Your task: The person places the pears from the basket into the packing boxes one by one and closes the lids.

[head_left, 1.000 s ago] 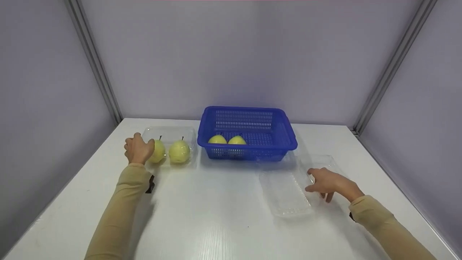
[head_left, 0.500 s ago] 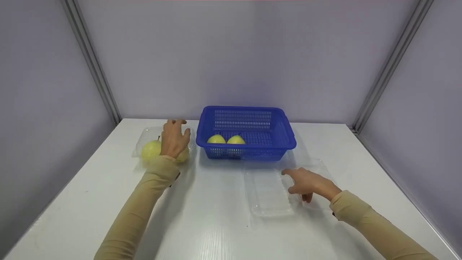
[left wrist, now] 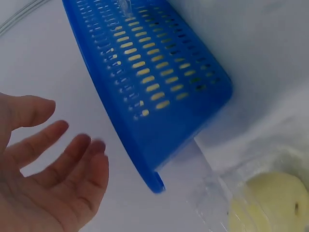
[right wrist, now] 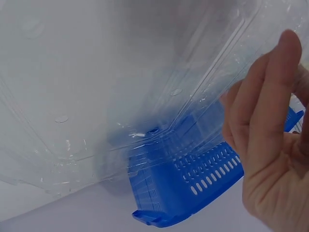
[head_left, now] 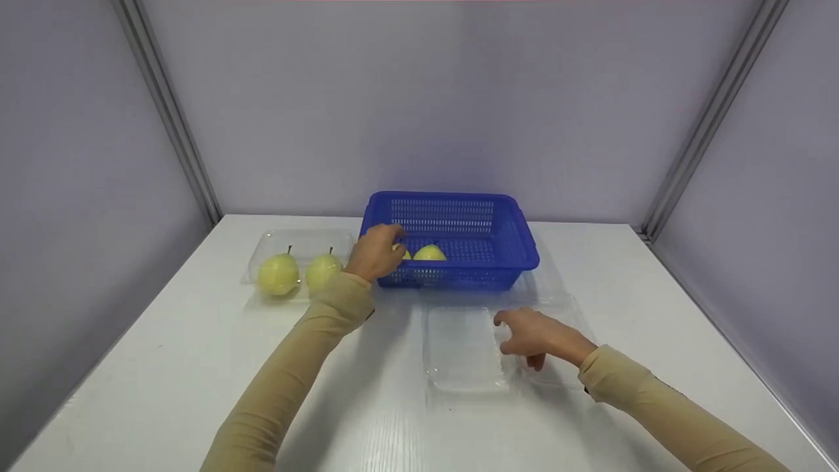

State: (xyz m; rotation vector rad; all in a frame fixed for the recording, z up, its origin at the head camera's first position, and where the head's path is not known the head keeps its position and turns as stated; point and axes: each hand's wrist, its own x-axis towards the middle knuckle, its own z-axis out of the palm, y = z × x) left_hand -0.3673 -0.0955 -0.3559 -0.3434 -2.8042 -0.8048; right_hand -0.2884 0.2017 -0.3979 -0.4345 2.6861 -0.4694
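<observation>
My left hand [head_left: 377, 252] hovers at the left end of a blue plastic basket [head_left: 459, 276]; its fingers are loosely bent and hold nothing in the left wrist view. Two yellow-green pears show in the basket, the right-hand pear [head_left: 430, 253] plainly and the other partly behind my hand. My right hand [head_left: 537, 337] grips an opened clear plastic clamshell box [head_left: 462, 351] between its two halves, just in front of the basket. The right wrist view shows curled fingers [right wrist: 265, 101] beside the transparent plastic; the exact contact is hard to see.
Left of the basket stands another clear clamshell box [head_left: 269, 242] with its lid raised at the back. It holds a left pear [head_left: 278, 275] and a right pear [head_left: 322, 270], stems up. Grey-white panels [head_left: 432, 98] enclose the white table [head_left: 164, 367].
My left hand has moved right, from beside the boxed pears across them to the basket. My right hand has shifted left, and the clear clamshell has slid left with it.
</observation>
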